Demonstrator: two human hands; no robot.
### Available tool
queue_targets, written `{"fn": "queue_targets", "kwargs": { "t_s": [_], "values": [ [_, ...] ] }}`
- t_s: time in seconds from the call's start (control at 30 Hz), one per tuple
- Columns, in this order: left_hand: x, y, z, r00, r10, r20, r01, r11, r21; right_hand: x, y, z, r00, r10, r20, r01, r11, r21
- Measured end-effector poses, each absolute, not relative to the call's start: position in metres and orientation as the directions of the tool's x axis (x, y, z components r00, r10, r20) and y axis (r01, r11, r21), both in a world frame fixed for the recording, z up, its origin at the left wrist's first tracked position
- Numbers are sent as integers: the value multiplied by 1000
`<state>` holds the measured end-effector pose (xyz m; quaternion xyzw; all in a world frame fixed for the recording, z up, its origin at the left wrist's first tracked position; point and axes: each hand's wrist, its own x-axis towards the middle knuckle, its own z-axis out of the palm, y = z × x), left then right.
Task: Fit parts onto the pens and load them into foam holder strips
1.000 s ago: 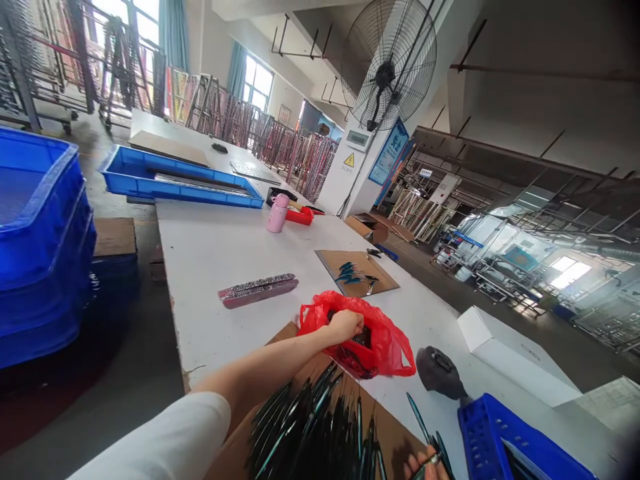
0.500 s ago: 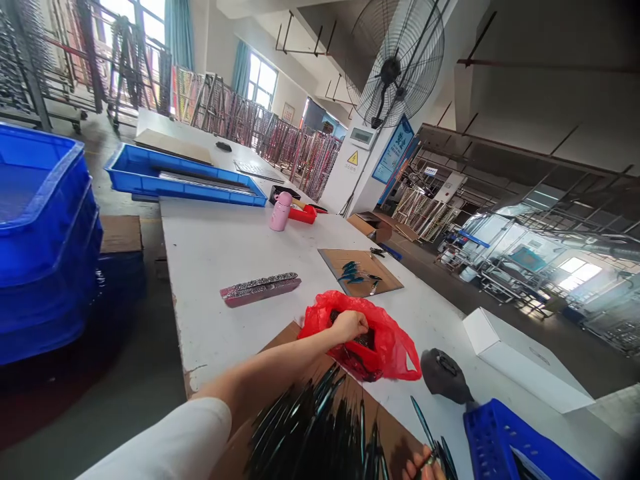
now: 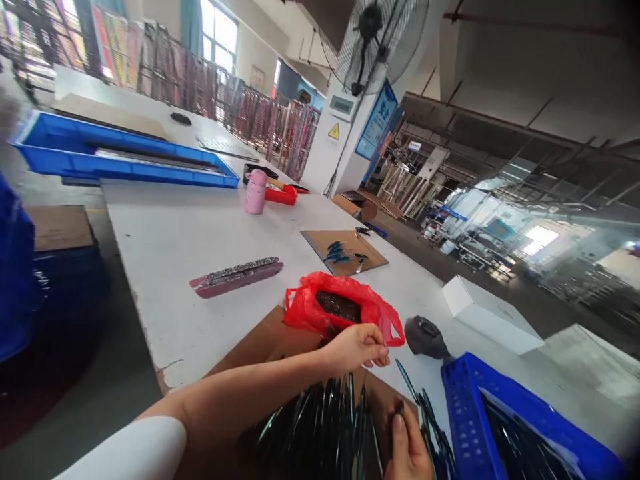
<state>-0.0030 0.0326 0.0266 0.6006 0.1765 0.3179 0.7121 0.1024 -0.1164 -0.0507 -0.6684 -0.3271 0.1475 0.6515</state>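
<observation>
A red plastic bag (image 3: 377,310) sits open near the centre of the frame on the white table (image 3: 165,233), and a dark, glossy mass (image 3: 339,307) fills its mouth. Just below the bag's mouth is the left hand (image 3: 357,348), its fingers curled in toward the thumb; I cannot tell whether anything small is pinched there. At the lower right, the right hand (image 3: 410,443) is closed, thumb against fingers, on a small dark piece (image 3: 399,408).

Between the left forearm and the bottom edge, many slim, shiny dark pieces (image 3: 320,427) lie heaped on a brown cardboard sheet (image 3: 250,347). A few teal-dark slim pieces (image 3: 437,433) lie just right of the right hand, beside a blue perforated basket (image 3: 463,413). The basket, in the lower right corner, holds more dark, glossy slim pieces (image 3: 525,433).

At the upper left, a shallow blue tray (image 3: 150,175) contains long flat strips (image 3: 155,158). A small red tray (image 3: 283,195) stands behind a pink bottle (image 3: 255,193) at upper centre. At right, a white box (image 3: 490,313) shows closed sides, its contents hidden.
</observation>
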Motion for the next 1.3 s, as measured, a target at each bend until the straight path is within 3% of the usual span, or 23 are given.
{"fn": "queue_targets", "kwargs": {
  "t_s": [0.17,0.77,1.3],
  "values": [
    [0,-8,29,820,549,163,-335,229,914,102,-116,-59,759,648,64,47,44,-998],
    [-1,-13,26,776,595,208,-313,77,947,104,-118,-64,764,637,106,105,39,-994],
    [-4,-13,30,768,611,193,-289,61,955,103,-118,-62,783,616,91,136,-27,-990]
  ]
}}
